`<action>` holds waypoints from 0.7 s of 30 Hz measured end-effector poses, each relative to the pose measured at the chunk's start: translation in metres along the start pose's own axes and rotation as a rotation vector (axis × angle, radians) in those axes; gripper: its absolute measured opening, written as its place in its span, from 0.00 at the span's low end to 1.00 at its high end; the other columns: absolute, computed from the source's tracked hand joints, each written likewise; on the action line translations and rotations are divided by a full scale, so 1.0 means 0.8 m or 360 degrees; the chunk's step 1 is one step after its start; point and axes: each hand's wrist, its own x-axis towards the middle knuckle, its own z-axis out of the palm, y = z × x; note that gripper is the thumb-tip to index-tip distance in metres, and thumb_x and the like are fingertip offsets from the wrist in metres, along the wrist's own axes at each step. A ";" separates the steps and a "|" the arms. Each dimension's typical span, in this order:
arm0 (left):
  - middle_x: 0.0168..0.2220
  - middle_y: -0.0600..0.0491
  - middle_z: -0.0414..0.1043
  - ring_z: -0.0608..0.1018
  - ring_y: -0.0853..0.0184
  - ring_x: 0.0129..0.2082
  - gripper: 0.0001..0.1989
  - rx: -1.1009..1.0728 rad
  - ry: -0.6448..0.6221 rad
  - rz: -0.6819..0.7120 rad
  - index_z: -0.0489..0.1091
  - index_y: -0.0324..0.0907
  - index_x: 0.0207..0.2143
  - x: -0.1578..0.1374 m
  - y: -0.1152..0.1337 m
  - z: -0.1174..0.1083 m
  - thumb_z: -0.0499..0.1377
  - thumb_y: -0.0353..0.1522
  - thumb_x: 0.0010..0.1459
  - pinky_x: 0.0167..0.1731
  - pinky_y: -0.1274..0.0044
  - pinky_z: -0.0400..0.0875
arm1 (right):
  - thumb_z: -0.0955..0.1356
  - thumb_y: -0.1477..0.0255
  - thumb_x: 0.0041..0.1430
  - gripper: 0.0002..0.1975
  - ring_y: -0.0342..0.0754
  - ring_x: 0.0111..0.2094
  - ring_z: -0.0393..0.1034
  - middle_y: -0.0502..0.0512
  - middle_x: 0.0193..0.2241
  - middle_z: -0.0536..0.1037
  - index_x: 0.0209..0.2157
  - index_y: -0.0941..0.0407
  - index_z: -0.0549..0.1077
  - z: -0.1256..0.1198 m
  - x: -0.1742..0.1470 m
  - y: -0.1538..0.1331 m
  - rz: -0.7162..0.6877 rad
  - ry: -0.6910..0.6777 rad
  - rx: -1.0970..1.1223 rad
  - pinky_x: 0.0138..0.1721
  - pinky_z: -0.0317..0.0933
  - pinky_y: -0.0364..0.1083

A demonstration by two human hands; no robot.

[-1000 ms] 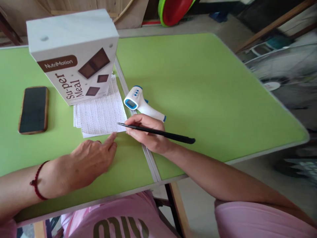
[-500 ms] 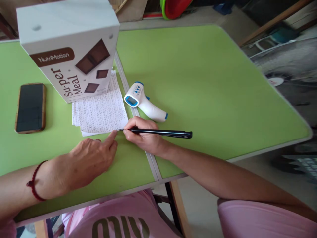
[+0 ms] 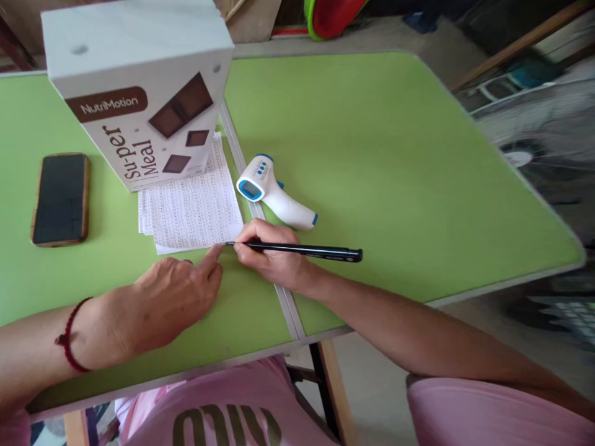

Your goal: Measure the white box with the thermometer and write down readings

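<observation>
My right hand [image 3: 269,255] pinches a long black pen [image 3: 309,250], its tip at the lower right edge of a sheet of paper [image 3: 198,214] filled with rows of small handwriting. Beside the tip, the outstretched index finger of my left hand [image 3: 174,297] rests at the paper's lower edge. That hand holds nothing, and its other fingers are bent and partly hidden. A tall white box [image 3: 139,124] with brown squares printed on it stands over the upper part of the paper. Just beyond my right hand lies a white and blue infrared thermometer [image 3: 279,195].
On the left of the green folding table [image 3: 372,155] lies a phone [image 3: 61,199] in a brown case, its screen dark. A metal seam [image 3: 235,139] crosses the tabletop. Off the right edge stands a fan [image 3: 520,155]. A red and green basin [image 3: 332,17] is behind the table.
The whole view has shifted slightly, so the box, phone and thermometer appear a little further right. Both hands keep nearly the same pose, with the pen tip still at the paper's lower edge.
</observation>
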 end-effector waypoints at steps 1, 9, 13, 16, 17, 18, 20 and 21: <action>0.65 0.35 0.55 0.76 0.70 0.23 0.27 -0.0010 -0.0008 -0.0003 0.66 0.38 0.57 0.000 0.000 0.001 0.63 0.29 0.55 0.19 0.76 0.68 | 0.65 0.73 0.59 0.08 0.39 0.21 0.63 0.45 0.20 0.71 0.26 0.54 0.65 0.000 0.000 0.000 0.0009 -0.0004 -0.0004 0.23 0.58 0.40; 0.65 0.36 0.54 0.76 0.70 0.24 0.27 -0.0005 0.0023 0.0001 0.65 0.38 0.57 -0.001 0.000 0.002 0.63 0.29 0.55 0.20 0.75 0.70 | 0.65 0.72 0.58 0.07 0.39 0.20 0.63 0.45 0.20 0.72 0.25 0.54 0.65 -0.001 0.000 0.000 0.0019 0.0010 -0.0026 0.22 0.57 0.41; 0.65 0.35 0.55 0.75 0.70 0.23 0.28 0.0025 0.0029 0.0011 0.65 0.38 0.57 -0.001 0.000 0.004 0.64 0.30 0.54 0.19 0.75 0.69 | 0.65 0.73 0.57 0.07 0.39 0.21 0.64 0.45 0.20 0.72 0.25 0.54 0.65 -0.001 0.000 -0.002 0.0025 0.0067 -0.0067 0.22 0.59 0.40; 0.65 0.35 0.54 0.75 0.71 0.22 0.28 0.0040 0.0045 0.0006 0.66 0.38 0.57 -0.001 0.001 0.005 0.64 0.31 0.54 0.18 0.75 0.69 | 0.65 0.74 0.57 0.08 0.39 0.21 0.64 0.45 0.20 0.71 0.25 0.54 0.65 0.000 0.001 -0.002 -0.0018 0.0067 -0.0062 0.23 0.59 0.40; 0.65 0.35 0.54 0.75 0.71 0.22 0.27 0.0041 0.0053 0.0006 0.66 0.38 0.57 -0.001 0.000 0.005 0.64 0.31 0.54 0.19 0.75 0.69 | 0.66 0.74 0.57 0.08 0.38 0.21 0.64 0.45 0.20 0.71 0.25 0.54 0.65 0.000 0.001 -0.002 -0.0027 0.0068 -0.0053 0.23 0.59 0.39; 0.65 0.35 0.54 0.75 0.71 0.22 0.27 0.0040 0.0057 0.0008 0.66 0.38 0.56 -0.001 0.000 0.005 0.64 0.31 0.54 0.19 0.75 0.69 | 0.66 0.75 0.57 0.08 0.38 0.20 0.64 0.45 0.20 0.70 0.25 0.54 0.65 0.000 0.001 -0.002 -0.0035 0.0069 -0.0044 0.22 0.59 0.39; 0.65 0.35 0.54 0.75 0.70 0.22 0.26 0.0038 0.0050 0.0020 0.66 0.38 0.56 -0.001 0.000 0.005 0.64 0.31 0.54 0.19 0.75 0.69 | 0.66 0.75 0.57 0.08 0.38 0.20 0.63 0.44 0.19 0.70 0.25 0.54 0.65 0.000 0.002 -0.002 -0.0044 0.0067 -0.0038 0.22 0.58 0.39; 0.65 0.35 0.55 0.75 0.70 0.22 0.25 0.0038 0.0043 0.0025 0.67 0.38 0.56 -0.001 0.000 0.004 0.64 0.31 0.54 0.19 0.75 0.69 | 0.66 0.75 0.57 0.08 0.38 0.20 0.63 0.44 0.19 0.70 0.25 0.54 0.65 0.000 0.002 -0.003 -0.0049 0.0062 -0.0040 0.22 0.58 0.39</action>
